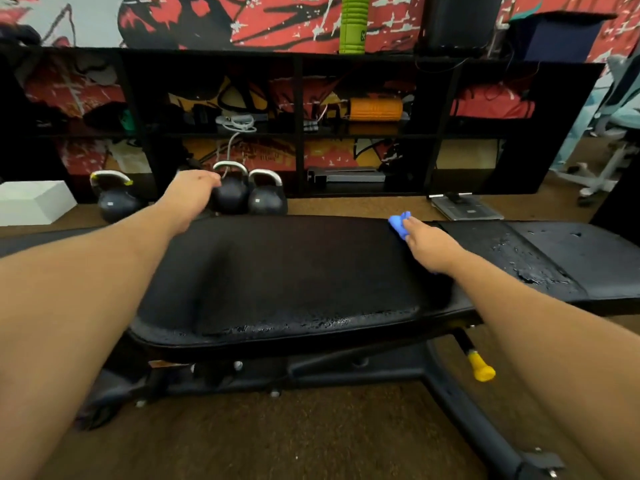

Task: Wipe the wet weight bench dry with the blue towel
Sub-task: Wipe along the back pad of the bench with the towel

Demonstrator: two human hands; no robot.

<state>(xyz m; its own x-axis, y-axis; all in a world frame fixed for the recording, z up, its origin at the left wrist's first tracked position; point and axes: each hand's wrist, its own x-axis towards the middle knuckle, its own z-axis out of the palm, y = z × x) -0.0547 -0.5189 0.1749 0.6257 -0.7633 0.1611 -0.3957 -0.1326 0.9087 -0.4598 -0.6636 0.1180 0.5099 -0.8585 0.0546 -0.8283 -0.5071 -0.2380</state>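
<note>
A black padded weight bench point(294, 271) lies across the view, with water beads along its near edge and on the right pad section. My right hand point(427, 245) presses the bunched blue towel point(399, 224) onto the far edge of the long pad, near the gap between the two pads. Most of the towel is hidden under that hand. My left hand point(188, 197) reaches over the bench's far left edge, fingers curled down behind the pad; whether it grips the edge is hidden.
Three black kettlebells point(242, 194) stand on the brown floor just beyond the bench. A black shelf unit point(298, 126) with gym gear lines the wall. A yellow adjustment knob point(479, 367) sticks out under the bench. A white block point(33, 200) sits far left; an office chair point(609, 157) stands far right.
</note>
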